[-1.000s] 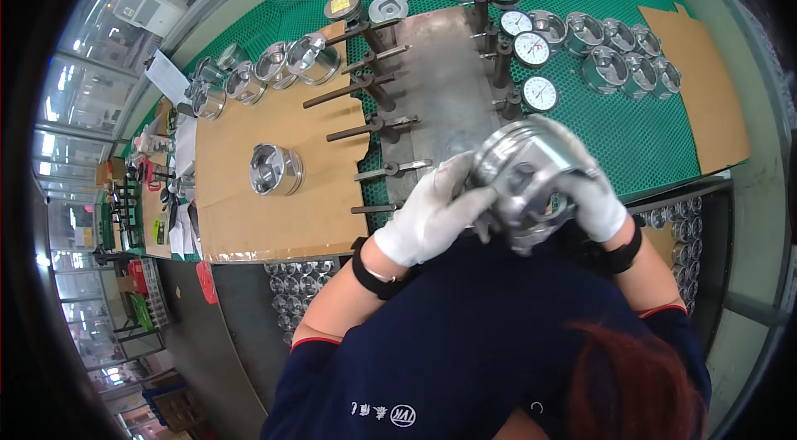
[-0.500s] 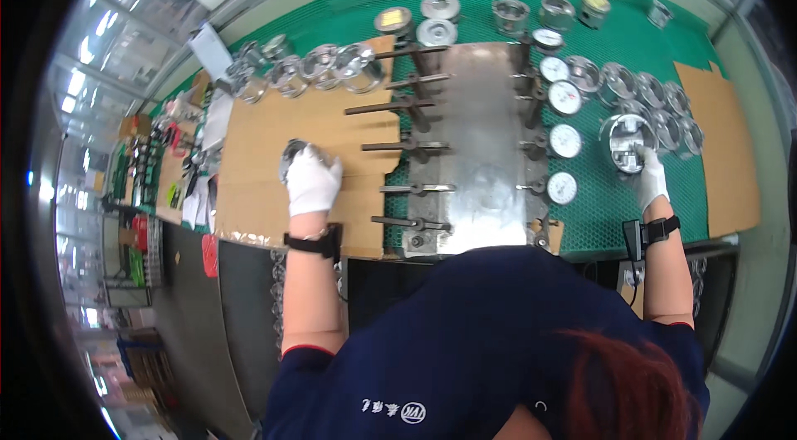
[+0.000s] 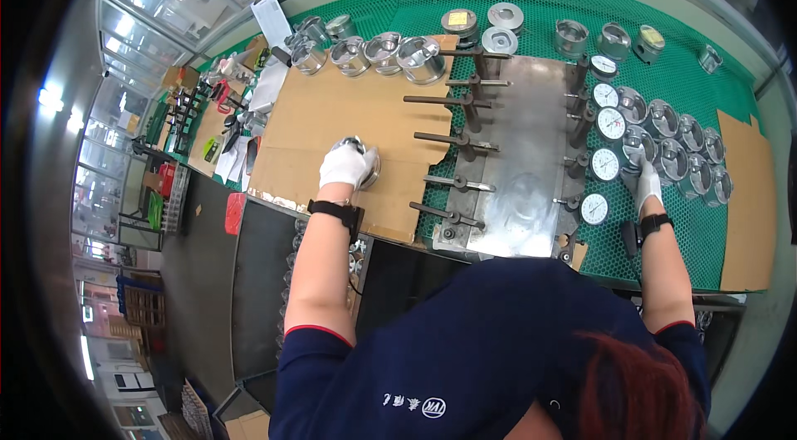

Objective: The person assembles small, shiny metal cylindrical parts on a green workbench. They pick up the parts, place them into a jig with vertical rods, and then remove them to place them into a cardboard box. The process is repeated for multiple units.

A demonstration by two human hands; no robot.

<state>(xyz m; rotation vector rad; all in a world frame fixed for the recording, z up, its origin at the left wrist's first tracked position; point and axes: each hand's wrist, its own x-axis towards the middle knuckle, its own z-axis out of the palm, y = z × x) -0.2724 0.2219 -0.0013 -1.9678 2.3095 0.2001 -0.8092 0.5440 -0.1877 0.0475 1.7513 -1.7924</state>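
On the cardboard sheet (image 3: 290, 137) at the left, my white-gloved left hand (image 3: 344, 167) is closed round a metal piston (image 3: 375, 172). The glove covers most of that piston, leaving its top and right edge in sight. Farther right, my gloved right hand (image 3: 647, 186) grips the near side of another piston (image 3: 637, 142). This one stands at the left end of a group of shiny pistons (image 3: 671, 161) on the green mat. Its lower part is hidden by the fingers.
Between my hands lies a steel plate fixture (image 3: 515, 158) with rod clamps (image 3: 452, 141) along its sides and several dial gauges (image 3: 604, 163) on its right. More pistons (image 3: 420, 60) line the cardboard's far edge. Others (image 3: 571, 38) stand at the back. Cardboard (image 3: 747, 199) lies far right.
The piston in my right hand, earlier tilted with its hollow end showing, now stands among the group. My left hand stays on its piston, which appears turned. The whole view has shifted and rotated.
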